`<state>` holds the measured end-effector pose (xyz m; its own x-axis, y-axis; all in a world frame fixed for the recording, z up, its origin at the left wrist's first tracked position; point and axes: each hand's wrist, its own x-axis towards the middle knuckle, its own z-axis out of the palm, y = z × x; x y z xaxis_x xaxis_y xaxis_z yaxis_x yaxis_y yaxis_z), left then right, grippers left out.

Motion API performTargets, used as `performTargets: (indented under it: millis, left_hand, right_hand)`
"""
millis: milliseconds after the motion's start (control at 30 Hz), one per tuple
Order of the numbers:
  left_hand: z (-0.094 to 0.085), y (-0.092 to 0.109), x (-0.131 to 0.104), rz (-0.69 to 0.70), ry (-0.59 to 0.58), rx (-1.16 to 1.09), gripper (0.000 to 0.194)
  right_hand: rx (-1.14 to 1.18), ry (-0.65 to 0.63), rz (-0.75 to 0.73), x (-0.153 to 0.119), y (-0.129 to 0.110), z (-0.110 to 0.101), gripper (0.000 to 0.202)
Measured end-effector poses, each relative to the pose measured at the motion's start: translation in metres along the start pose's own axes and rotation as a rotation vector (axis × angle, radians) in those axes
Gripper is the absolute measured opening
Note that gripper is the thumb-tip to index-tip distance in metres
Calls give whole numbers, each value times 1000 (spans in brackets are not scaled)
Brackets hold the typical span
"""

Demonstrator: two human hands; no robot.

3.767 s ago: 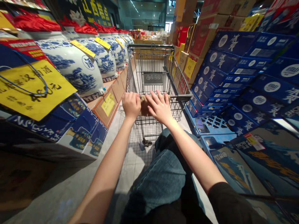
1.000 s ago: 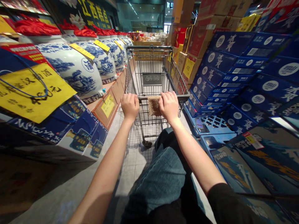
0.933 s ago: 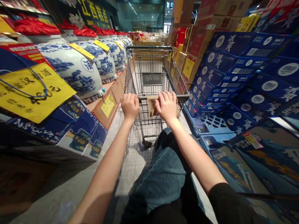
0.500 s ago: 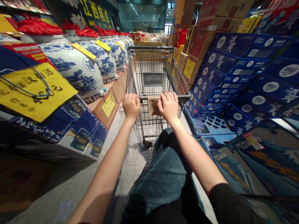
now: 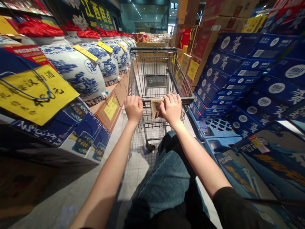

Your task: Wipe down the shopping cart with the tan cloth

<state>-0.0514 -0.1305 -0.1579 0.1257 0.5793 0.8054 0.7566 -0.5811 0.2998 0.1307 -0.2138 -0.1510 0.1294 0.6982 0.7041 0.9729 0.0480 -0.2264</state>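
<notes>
A dark wire shopping cart (image 5: 156, 80) stands in front of me, its basket showing only bare wire. My left hand (image 5: 133, 108) is wrapped round the left end of the cart's handle (image 5: 147, 100). Farther right, my right hand (image 5: 171, 108) has its fingers curled over the same bar. A brown fuzzy cloth (image 5: 156, 108) hangs from the handle between the hands, partly under my right fingers. One caster (image 5: 150, 146) shows below the basket.
Several blue-and-white jars (image 5: 73, 68) with red cloth tops line the left on a wooden ledge (image 5: 113, 95). A yellow price sign (image 5: 38, 92) juts out nearer me. Stacked blue cartons (image 5: 234, 47) and a blue pallet (image 5: 220, 127) border the right. Farther ahead is a wooden counter (image 5: 152, 57).
Almost nothing differs. My right thumb has shifted slightly left over the brown cloth; both hands stay on the handle and the cart is in the same place.
</notes>
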Motion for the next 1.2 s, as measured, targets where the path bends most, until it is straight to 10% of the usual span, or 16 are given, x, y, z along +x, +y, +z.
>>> performTargets:
  millis: [200,467,700,967,1200]
  left_hand:
    - [-3,0,0,-5,-33,34,42]
    - [-3,-1,1,-4,-39,2,36]
    - [-2,-2,0,-8,-23,15,35]
    - [0,-2,1,24,-6,25,40]
    - [-2,-3,-1,24,3,21,42]
  right_hand:
    - [-18,-152,-282,-11,-17,-2,57]
    - [7,-39,10,0,0,-1,51]
    - [24,-121,-278,-10,-14,2,55]
    - [26,11,-35,0,4,0,48]
    - [14,-116,-282,-11,-15,0,54]
